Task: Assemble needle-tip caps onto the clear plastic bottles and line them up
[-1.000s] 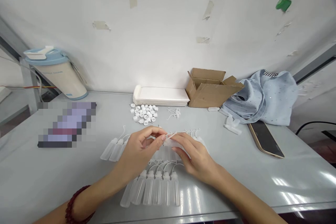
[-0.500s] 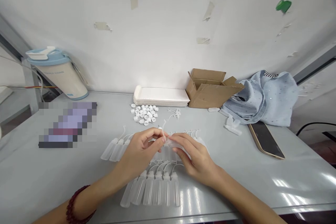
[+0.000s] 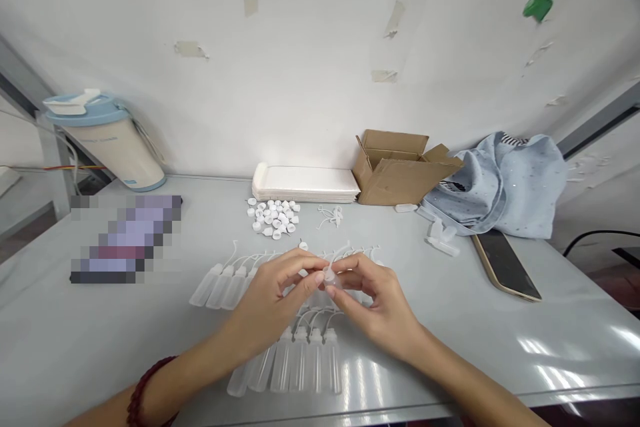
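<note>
Between my fingertips is a small translucent plastic bottle (image 3: 331, 277), its neck end turned up toward me and a thin strap rising from it. My left hand (image 3: 287, 287) pinches it at the neck from the left. From the right, the thumb and fingers of my right hand (image 3: 377, 297) close on the same bottle. Its lower part is hard to make out. Under and behind my hands lies a row of similar bottles (image 3: 213, 287) with thin straps, partly covered by my hands. Nearer to me lies another row of clear bottles (image 3: 299, 360), straps pointing away.
Loose white caps (image 3: 274, 217) lie in a pile beyond my hands, beside some small straps (image 3: 331, 216). Behind stand a white stack (image 3: 307, 180) and an open cardboard box (image 3: 405, 180). Loose bottles (image 3: 443, 239), a phone (image 3: 505, 267) and blue cloth (image 3: 525, 193) are right; a tumbler (image 3: 115, 147) is left.
The bottle has turned so its neck end faces me more, and its strap now leans right. My right fingers have shifted their hold and curled more. The view has moved slightly.
</note>
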`<act>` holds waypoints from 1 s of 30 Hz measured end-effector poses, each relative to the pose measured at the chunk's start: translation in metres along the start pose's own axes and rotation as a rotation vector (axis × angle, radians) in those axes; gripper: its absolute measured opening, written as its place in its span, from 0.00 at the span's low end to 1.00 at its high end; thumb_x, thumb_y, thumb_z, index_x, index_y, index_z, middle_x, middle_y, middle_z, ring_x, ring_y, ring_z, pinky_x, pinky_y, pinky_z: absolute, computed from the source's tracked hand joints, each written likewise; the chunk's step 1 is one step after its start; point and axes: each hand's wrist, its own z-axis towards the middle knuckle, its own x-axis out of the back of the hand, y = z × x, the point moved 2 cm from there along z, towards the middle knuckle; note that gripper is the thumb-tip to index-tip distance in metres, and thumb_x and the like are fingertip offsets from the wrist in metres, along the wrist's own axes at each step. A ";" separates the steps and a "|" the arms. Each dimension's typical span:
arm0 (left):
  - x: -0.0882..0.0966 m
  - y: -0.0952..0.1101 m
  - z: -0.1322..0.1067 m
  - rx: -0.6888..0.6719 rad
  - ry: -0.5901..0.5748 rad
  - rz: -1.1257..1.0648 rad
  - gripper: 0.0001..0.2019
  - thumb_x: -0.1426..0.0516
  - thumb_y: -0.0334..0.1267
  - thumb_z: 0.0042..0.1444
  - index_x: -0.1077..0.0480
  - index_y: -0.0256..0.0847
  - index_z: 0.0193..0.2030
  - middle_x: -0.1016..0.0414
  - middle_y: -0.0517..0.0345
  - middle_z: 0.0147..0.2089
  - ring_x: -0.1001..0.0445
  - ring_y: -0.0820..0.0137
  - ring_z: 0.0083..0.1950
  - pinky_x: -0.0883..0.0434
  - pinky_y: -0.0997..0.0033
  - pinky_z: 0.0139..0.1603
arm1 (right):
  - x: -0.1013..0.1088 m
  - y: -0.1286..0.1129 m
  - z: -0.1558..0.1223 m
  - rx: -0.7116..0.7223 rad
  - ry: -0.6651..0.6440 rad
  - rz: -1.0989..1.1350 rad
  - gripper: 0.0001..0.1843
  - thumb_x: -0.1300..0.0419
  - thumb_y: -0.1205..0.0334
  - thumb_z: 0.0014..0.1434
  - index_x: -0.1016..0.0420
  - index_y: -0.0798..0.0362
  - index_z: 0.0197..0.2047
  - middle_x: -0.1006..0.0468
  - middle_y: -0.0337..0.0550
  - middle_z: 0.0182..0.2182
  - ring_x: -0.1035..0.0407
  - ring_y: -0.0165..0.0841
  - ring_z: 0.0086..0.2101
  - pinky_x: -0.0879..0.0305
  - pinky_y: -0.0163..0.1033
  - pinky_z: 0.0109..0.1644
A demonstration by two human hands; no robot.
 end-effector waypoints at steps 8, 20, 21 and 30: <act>-0.003 -0.004 0.000 0.015 -0.087 0.050 0.10 0.46 0.36 0.60 0.23 0.47 0.39 0.25 0.61 0.37 0.28 0.71 0.38 0.32 0.72 0.36 | 0.003 0.002 0.001 -0.303 -0.086 0.222 0.12 0.34 0.66 0.50 0.35 0.53 0.31 0.28 0.33 0.24 0.32 0.25 0.24 0.37 0.31 0.28; -0.006 0.001 -0.008 -0.364 0.176 0.316 0.09 0.48 0.30 0.60 0.33 0.41 0.47 0.29 0.55 0.43 0.30 0.72 0.37 0.29 0.71 0.35 | 0.004 -0.001 0.001 -0.431 0.047 0.409 0.17 0.28 0.60 0.42 0.30 0.55 0.31 0.22 0.37 0.23 0.27 0.28 0.27 0.35 0.32 0.31; -0.007 0.001 -0.011 -0.457 0.197 0.364 0.11 0.47 0.28 0.60 0.35 0.39 0.50 0.30 0.52 0.46 0.30 0.71 0.40 0.28 0.69 0.39 | 0.005 -0.001 0.001 -0.436 0.053 0.432 0.17 0.28 0.60 0.42 0.31 0.54 0.31 0.21 0.38 0.23 0.27 0.29 0.27 0.35 0.32 0.31; -0.016 0.004 -0.014 -0.800 0.078 0.604 0.25 0.40 0.35 0.57 0.44 0.29 0.57 0.35 0.41 0.50 0.35 0.59 0.52 0.28 0.59 0.49 | 0.004 -0.003 0.002 -0.414 0.018 0.509 0.14 0.29 0.62 0.45 0.31 0.54 0.30 0.20 0.37 0.26 0.24 0.30 0.31 0.31 0.34 0.38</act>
